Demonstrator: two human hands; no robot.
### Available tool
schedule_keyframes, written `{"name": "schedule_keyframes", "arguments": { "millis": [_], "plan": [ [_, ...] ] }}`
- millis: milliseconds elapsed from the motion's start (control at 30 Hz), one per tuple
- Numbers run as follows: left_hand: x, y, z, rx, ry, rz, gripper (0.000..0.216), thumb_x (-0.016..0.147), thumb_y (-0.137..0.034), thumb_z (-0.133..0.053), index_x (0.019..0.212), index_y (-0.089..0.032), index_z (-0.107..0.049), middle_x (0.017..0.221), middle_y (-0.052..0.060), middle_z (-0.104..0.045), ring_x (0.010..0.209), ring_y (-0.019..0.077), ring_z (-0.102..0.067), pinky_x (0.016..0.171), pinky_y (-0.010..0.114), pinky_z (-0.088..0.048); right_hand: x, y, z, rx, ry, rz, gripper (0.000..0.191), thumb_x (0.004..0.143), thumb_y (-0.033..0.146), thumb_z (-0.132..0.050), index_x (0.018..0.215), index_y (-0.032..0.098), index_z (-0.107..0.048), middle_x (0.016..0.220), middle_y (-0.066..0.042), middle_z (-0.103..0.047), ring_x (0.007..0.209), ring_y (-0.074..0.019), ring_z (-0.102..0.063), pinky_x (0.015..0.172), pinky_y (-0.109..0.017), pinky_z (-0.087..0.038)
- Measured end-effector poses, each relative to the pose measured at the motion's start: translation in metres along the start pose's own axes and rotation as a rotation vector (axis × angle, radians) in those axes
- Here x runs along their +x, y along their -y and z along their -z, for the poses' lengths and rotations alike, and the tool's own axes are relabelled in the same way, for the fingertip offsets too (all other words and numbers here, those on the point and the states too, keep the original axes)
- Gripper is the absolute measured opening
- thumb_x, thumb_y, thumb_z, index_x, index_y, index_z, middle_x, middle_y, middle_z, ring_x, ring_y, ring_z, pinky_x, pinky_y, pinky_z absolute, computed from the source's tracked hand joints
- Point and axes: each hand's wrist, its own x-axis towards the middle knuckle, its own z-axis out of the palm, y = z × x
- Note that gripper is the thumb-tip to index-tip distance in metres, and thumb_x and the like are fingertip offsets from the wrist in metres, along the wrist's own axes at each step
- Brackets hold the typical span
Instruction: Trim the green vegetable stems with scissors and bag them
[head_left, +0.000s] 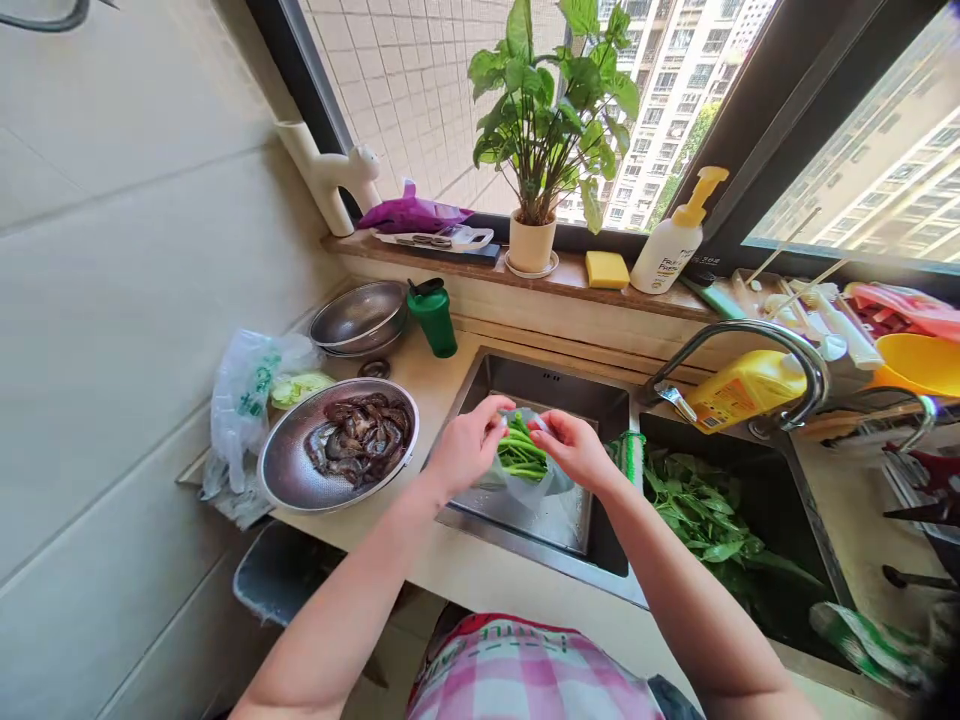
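Fingers point(501, 408) of the left hand point(469, 443) are pinched on the near-left rim of a clear plastic bag point(534, 487); fingers of the right hand point(576, 447) are pinched on the opposite rim. Between them the bag mouth is held spread, with a bunch of green beans point(520, 452) standing inside, tips just below the fingertips. The bag hangs over the left basin of the sink point(556, 388).

Judged step: opening the bag to get at the beans. The next move would call for one hand to keep the rim while the other reaches in, or for the bag to be tipped; the thin film may slip or tear.

Pose: both forearms run forward from the body and converge over the basin, wrists level, palms turned inward toward each other.

Outward to the right of the fingers, the second basin holds leafy greens point(701, 510) under the faucet point(757, 365). To the left, on the table point(439, 385), a steel colander point(337, 445) holds shrimp. Beyond the fingers, on the sill, stands a potted plant point(534, 238).
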Motion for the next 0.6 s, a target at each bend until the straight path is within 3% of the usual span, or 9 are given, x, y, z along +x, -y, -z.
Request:
{"name": "schedule_keyframes", "arguments": {
  "millis": [100, 200, 300, 333, 400, 467, 533, 600],
  "plan": [
    [0.017, -0.038, -0.001, 0.071, 0.049, -0.083, 0.036, 0.083, -0.018, -0.049, 0.118, -0.023, -0.053, 0.077, -0.002, -0.065, 0.072, 0.0156, -0.062, 0.071, 0.026, -0.046, 0.014, 0.024, -0.002, 0.064, 0.079, 0.115, 0.025, 0.067, 0.038, -0.067, 0.081, 0.018, -0.06, 0.076, 0.0, -0.062, 0.068, -0.0156, -0.052, 0.063, -0.027, -0.041],
    [0.013, -0.064, 0.005, 0.136, 0.042, -0.239, 0.04, 0.083, -0.017, -0.049, 0.123, -0.024, -0.051, 0.088, 0.001, -0.067, 0.085, 0.0169, -0.063, 0.082, 0.03, -0.046, 0.016, 0.035, 0.001, 0.12, 0.02, 0.133, 0.02, 0.073, 0.037, -0.061, 0.067, 0.018, -0.058, 0.066, 0.001, -0.059, 0.065, -0.0153, -0.052, 0.062, -0.027, -0.041],
    [-0.01, -0.057, 0.018, 0.032, -0.1, -0.282, 0.041, 0.085, -0.024, -0.052, 0.126, -0.025, -0.048, 0.113, 0.005, -0.063, 0.104, 0.0185, -0.058, 0.095, 0.032, -0.041, 0.013, 0.029, 0.016, 0.267, -0.074, 0.086, 0.027, 0.075, 0.044, -0.059, 0.067, 0.018, -0.059, 0.066, 0.001, -0.058, 0.063, -0.0142, -0.051, 0.06, -0.026, -0.04],
    [-0.019, -0.045, 0.02, -0.042, -0.167, -0.229, 0.041, 0.085, -0.03, -0.054, 0.126, -0.025, -0.048, 0.116, 0.006, -0.061, 0.105, 0.0184, -0.058, 0.095, 0.032, -0.041, 0.013, 0.025, 0.022, 0.307, -0.058, 0.074, 0.029, 0.074, 0.046, -0.06, 0.069, 0.018, -0.06, 0.068, 0.001, -0.059, 0.064, -0.014, -0.051, 0.061, -0.026, -0.04],
    [-0.035, -0.006, 0.017, -0.226, -0.277, -0.004, 0.043, 0.084, -0.044, -0.054, 0.121, -0.023, -0.048, 0.103, 0.006, -0.064, 0.095, 0.0182, -0.06, 0.089, 0.033, -0.043, 0.014, 0.017, 0.034, 0.311, -0.004, 0.033, 0.034, 0.068, 0.051, -0.064, 0.066, 0.017, -0.06, 0.065, 0.001, -0.059, 0.061, -0.0135, -0.051, 0.061, -0.026, -0.04],
    [-0.048, 0.04, -0.002, -0.487, -0.252, 0.341, 0.059, 0.074, -0.064, -0.056, 0.113, -0.02, -0.049, 0.094, 0.006, -0.063, 0.084, 0.0183, -0.061, 0.077, 0.032, -0.046, 0.015, 0.017, 0.038, 0.232, 0.04, 0.019, 0.035, 0.066, 0.052, -0.065, 0.064, 0.017, -0.062, 0.06, 0.002, -0.058, 0.058, -0.0133, -0.05, 0.06, -0.027, -0.04],
    [-0.059, 0.08, -0.035, -0.769, -0.037, 0.75, 0.076, 0.061, -0.081, -0.05, 0.101, -0.017, -0.055, 0.086, 0.007, -0.062, 0.071, 0.0184, -0.06, 0.068, 0.033, -0.046, 0.013, 0.025, 0.031, 0.137, 0.113, 0.076, 0.03, 0.069, 0.048, -0.064, 0.067, 0.017, -0.065, 0.061, 0.001, -0.059, 0.061, -0.0146, -0.051, 0.062, -0.027, -0.042],
    [-0.07, 0.104, -0.073, -1.091, 0.23, 0.925, 0.093, 0.047, -0.093, -0.038, 0.094, -0.015, -0.059, 0.079, 0.008, -0.062, 0.065, 0.0213, -0.061, 0.064, 0.036, -0.046, 0.004, 0.039, 0.013, 0.076, 0.21, 0.149, 0.027, 0.074, 0.043, -0.062, 0.068, 0.017, -0.068, 0.066, -0.001, -0.061, 0.067, -0.0166, -0.054, 0.065, -0.027, -0.043]
  ]
}}
